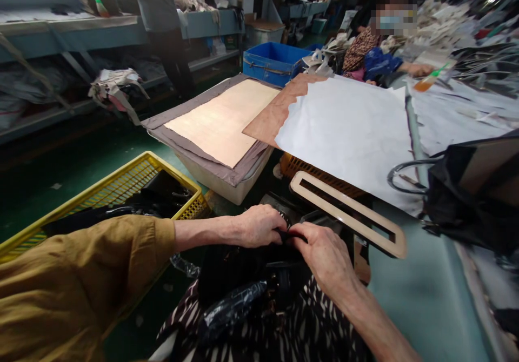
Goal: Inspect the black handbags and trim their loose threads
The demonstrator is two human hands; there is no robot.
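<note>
A black bag (239,275) rests on my lap over a black-and-white patterned garment. Clear plastic wrap (235,302) covers part of it, and small metal fittings show beside the wrap. At the bag's top edge, my left hand (261,226) is closed with its fingers curled around black material. Close beside it on the right, my right hand (322,248) pinches the same black edge between thumb and fingers. The exact part between the fingertips is hidden. Just beyond my right hand lies a long pale frame with a slot (348,213), overhanging the table edge.
To the left stands a yellow basket (148,159) holding black items. Ahead, a pale board (227,119) lies on a white tub (239,186), near a white sheet (344,119). Another black bag (474,194) sits on the green table (421,286). A co-worker (365,54) sits beyond.
</note>
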